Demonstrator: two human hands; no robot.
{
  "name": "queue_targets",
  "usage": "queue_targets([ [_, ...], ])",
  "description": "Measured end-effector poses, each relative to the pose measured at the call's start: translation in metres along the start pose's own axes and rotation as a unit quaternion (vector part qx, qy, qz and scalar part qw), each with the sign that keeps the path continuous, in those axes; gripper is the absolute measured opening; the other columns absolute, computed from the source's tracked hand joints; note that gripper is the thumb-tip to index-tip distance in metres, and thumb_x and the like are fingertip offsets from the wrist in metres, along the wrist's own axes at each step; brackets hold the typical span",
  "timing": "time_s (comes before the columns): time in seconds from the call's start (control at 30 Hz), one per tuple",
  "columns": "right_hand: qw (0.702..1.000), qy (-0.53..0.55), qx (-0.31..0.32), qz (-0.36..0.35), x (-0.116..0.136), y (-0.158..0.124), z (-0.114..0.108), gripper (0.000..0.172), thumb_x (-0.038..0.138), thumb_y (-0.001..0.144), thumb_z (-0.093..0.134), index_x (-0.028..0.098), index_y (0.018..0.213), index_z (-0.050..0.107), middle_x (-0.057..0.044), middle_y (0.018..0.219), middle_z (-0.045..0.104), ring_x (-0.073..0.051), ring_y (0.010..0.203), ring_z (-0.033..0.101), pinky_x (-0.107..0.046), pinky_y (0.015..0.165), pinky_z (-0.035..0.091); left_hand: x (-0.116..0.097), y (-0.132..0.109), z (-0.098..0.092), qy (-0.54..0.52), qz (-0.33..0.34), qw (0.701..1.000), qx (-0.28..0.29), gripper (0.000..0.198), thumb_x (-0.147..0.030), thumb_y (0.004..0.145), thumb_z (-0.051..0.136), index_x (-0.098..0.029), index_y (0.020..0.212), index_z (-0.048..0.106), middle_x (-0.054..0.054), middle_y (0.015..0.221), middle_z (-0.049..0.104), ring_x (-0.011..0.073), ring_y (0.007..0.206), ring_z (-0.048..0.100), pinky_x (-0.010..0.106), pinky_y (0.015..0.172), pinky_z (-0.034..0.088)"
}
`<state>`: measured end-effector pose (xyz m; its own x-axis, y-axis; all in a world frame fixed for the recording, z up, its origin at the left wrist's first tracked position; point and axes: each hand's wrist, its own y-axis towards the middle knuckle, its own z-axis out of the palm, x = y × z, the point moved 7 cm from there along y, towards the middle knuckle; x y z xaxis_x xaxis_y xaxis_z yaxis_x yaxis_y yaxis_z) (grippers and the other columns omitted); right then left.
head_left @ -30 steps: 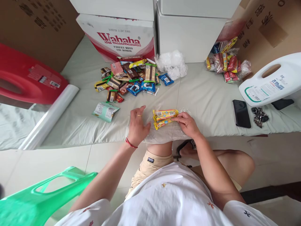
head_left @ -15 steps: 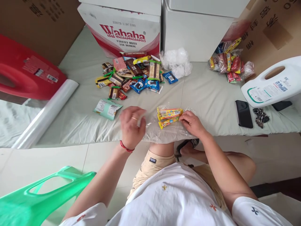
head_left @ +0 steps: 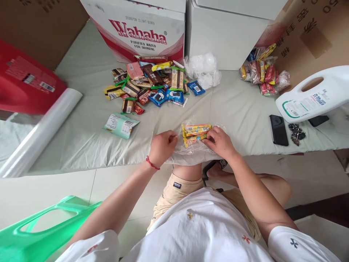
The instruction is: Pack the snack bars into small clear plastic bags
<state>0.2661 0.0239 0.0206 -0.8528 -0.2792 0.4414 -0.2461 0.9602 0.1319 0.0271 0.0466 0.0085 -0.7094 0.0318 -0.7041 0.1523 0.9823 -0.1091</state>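
Note:
Several narrow yellow snack packets [head_left: 195,130] lie side by side on a crinkled clear plastic bag [head_left: 194,148] near the table's front edge. At their left, my left hand [head_left: 163,146] is closed in a pinch on the bag's edge. My right hand [head_left: 220,142] grips the right ends of the packets between thumb and fingers; its fingertips partly cover them. A pale green snack packet [head_left: 121,125] rests left of my left hand. Farther back is a heap of wrapped snacks [head_left: 152,82], beside crumpled clear plastic bags [head_left: 204,70].
Cartons [head_left: 144,40] stand along the back. On the left are a red jug [head_left: 29,80] and a plastic roll [head_left: 46,129]. Bagged snacks [head_left: 259,72], a white bottle [head_left: 313,94], a phone [head_left: 279,130] and keys [head_left: 296,134] lie right. A green stool [head_left: 51,225] stands below.
My left hand has moved right toward the yellow packets and closed on the bag's edge. My right hand stays at the packets' right ends. The view has shifted slightly.

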Motion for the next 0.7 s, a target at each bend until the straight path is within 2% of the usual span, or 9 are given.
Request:
queue_targets([
  [0.07,1.0,0.003,0.0,0.017,-0.001,0.001,0.0,0.019,0.033,0.092,0.07,0.023,0.082,0.059,-0.003,0.09,0.058,-0.02,0.084,0.056,-0.03,0.067,0.039,0.018,-0.008,-0.011,-0.028,-0.041,0.998,-0.025,0.027,-0.042,0.089,0.05,-0.02,0.082,0.065,-0.001,0.062,0.059,0.0154,0.059,0.052,0.028,0.06,0.038],
  [0.17,0.999,0.006,-0.001,0.039,-0.002,0.001,0.001,0.021,0.035,0.092,0.07,0.023,0.08,0.057,-0.003,0.09,0.057,-0.019,0.081,0.056,-0.029,0.065,0.037,0.033,-0.02,-0.023,-0.007,-0.076,0.996,-0.048,0.031,-0.047,0.088,0.05,-0.021,0.075,0.061,-0.002,0.055,0.053,0.0143,0.054,0.047,0.027,0.058,0.034],
  [0.33,0.999,-0.015,-0.024,0.045,0.0,0.004,0.004,0.025,0.038,0.093,0.067,0.023,0.078,0.053,-0.005,0.088,0.058,-0.021,0.08,0.056,-0.03,0.063,0.036,0.036,-0.028,-0.022,0.072,-0.09,0.993,-0.031,0.024,-0.043,0.084,0.053,-0.022,0.074,0.059,0.001,0.063,0.063,0.018,0.058,0.053,0.03,0.058,0.032],
  [0.43,0.997,-0.026,-0.034,0.058,-0.002,0.005,0.009,0.024,0.04,0.093,0.065,0.024,0.081,0.052,-0.005,0.084,0.061,-0.022,0.074,0.057,-0.031,0.06,0.035,0.037,-0.029,-0.018,0.093,-0.087,0.991,-0.036,0.018,-0.038,0.084,0.055,-0.023,0.076,0.06,0.002,0.068,0.065,0.0205,0.063,0.057,0.031,0.058,0.034],
  [0.5,0.996,-0.021,-0.033,0.077,-0.004,0.005,0.012,0.019,0.041,0.093,0.063,0.024,0.089,0.053,-0.003,0.08,0.063,-0.021,0.068,0.057,-0.031,0.058,0.033,0.035,-0.029,-0.019,0.104,-0.055,0.991,-0.069,0.016,-0.035,0.083,0.057,-0.022,0.088,0.065,0.005,0.077,0.066,0.023,0.071,0.061,0.032,0.062,0.04],
  [0.57,0.996,-0.011,-0.03,0.088,-0.006,0.005,0.015,0.02,0.04,0.094,0.061,0.023,0.104,0.054,-0.002,0.079,0.065,-0.022,0.066,0.059,-0.03,0.057,0.033,0.028,-0.031,-0.023,0.126,0.005,0.984,-0.124,0.028,-0.031,0.083,0.059,-0.02,0.108,0.067,0.009,0.094,0.067,0.0268,0.087,0.064,0.035,0.071,0.047],
  [0.63,0.996,-0.002,-0.031,0.086,-0.006,0.006,0.016,0.032,0.036,0.094,0.059,0.022,0.122,0.052,-0.002,0.08,0.068,-0.023,0.066,0.062,-0.03,0.058,0.034,0.016,-0.035,-0.026,0.151,0.085,0.97,-0.169,0.044,-0.025,0.084,0.059,-0.018,0.127,0.062,0.015,0.115,0.062,0.0311,0.105,0.061,0.042,0.086,0.051],
  [0.7,0.996,0.001,-0.028,0.08,-0.004,0.007,0.015,0.047,0.03,0.094,0.056,0.021,0.139,0.047,-0.002,0.084,0.072,-0.023,0.068,0.064,-0.03,0.059,0.035,0.002,-0.04,-0.025,0.166,0.173,0.953,-0.186,0.053,-0.016,0.083,0.059,-0.021,0.135,0.058,0.018,0.131,0.055,0.0343,0.123,0.054,0.049,0.1,0.047],
])
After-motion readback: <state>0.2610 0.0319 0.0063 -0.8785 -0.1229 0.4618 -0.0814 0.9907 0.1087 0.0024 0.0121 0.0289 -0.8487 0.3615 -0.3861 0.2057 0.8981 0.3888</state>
